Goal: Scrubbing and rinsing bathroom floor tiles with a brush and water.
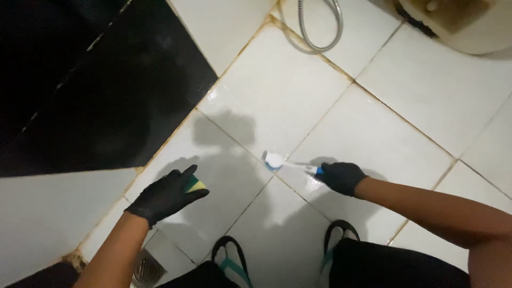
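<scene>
- Two sandals (234,261) are showing at the bottom edge, nearest the camera, standing on the white tiled floor (277,90).
- At the lower left, a round floor drain (148,268) is sitting beside the left forearm.
- Left hand (166,196), in a black glove, is closing its fingers around a yellow-green sponge (195,184), held just above the tile.
- Right hand (341,177), also gloved, is gripping the handle of a white and blue toothbrush (288,164); its head is touching a grout line.
- A metal shower hose (320,26) is looping along the upper floor.
</scene>
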